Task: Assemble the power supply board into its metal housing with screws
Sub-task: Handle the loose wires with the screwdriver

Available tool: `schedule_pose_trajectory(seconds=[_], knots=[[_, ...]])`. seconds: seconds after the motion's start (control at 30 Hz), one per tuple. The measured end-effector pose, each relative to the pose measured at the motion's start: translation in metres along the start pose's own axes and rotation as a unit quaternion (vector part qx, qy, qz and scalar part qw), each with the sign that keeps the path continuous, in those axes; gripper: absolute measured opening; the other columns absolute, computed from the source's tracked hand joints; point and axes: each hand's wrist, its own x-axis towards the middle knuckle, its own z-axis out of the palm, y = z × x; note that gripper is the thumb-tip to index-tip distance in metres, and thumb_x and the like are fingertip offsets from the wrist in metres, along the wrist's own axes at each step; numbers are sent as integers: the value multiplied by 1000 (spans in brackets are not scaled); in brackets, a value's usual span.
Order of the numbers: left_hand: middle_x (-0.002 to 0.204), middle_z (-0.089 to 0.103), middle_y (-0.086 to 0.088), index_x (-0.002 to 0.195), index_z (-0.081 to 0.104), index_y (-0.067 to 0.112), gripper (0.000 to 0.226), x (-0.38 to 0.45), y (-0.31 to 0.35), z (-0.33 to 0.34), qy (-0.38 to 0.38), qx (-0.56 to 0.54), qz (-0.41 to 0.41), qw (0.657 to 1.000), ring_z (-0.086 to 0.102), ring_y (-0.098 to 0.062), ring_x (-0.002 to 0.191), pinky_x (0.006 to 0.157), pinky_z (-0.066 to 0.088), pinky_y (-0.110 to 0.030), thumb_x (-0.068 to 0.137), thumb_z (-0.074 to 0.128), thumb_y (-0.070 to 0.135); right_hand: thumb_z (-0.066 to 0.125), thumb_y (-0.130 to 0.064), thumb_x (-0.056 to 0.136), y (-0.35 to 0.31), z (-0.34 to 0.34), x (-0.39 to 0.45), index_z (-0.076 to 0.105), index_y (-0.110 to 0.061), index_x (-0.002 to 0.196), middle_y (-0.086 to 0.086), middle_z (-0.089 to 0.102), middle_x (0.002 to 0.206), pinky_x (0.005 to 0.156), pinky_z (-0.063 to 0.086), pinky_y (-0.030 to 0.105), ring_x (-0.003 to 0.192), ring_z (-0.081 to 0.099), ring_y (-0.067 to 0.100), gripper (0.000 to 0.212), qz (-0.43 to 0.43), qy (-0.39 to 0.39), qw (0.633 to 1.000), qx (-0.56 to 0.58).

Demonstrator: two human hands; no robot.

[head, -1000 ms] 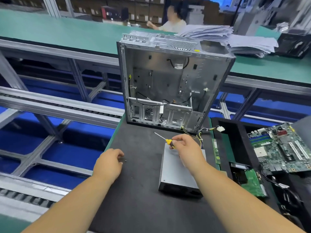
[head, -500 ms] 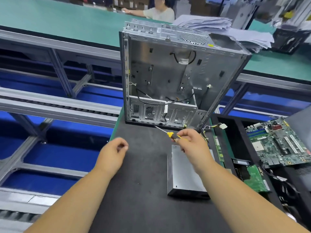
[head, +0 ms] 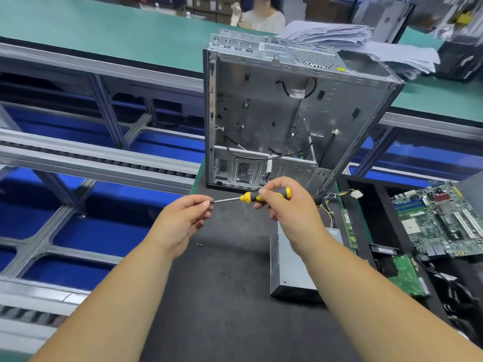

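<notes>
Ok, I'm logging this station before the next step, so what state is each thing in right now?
metal housing: upright on the mat, side open, no board inside.
power supply: lying flat on the mat, outside the housing.
screwdriver: held level in the air.
right hand: grips the screwdriver handle.
left hand: pinches at the screwdriver tip.
loose screw: lying on the mat.
motherboard: lying in the tray at right.

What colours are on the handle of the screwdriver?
Yellow and dark grey, on the screwdriver in the right hand, head view.

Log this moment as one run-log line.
right hand grips screwdriver | left hand pinches its tip | power supply lies on mat, outside case
</notes>
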Motion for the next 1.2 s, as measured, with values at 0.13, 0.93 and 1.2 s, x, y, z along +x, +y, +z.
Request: schedule_pose_trajectory(seconds=[0.13,0.93,1.2], knots=[[77,69,4,94,69,12,11,0,3,0,-18,-44,-11,999,61,-3,65,57,48,-13,94,59,7,63,-20,90,0,2,-2,61,-22,85,2,75,76,57,40,22,54,57,-1,6,7,6,1000,0],[77,72,-3,90,73,6,11,4,-16,19,-55,-8,-43,998,66,-5,66,57,51,-14,89,64,0,67,-12,83,-10,-25,-9,62,-15,74,4,71,68,57,45,27,57,52,14,11,59,-3,994,-91],[79,73,-7,78,78,12,21,-1,-29,54,-79,-36,-7,996,69,-10,70,62,54,-16,86,66,-4,64,-12,90,-7,-53,-3,59,-7,82,15,72,75,52,46,22,52,52,11,11,78,84,993,12]])
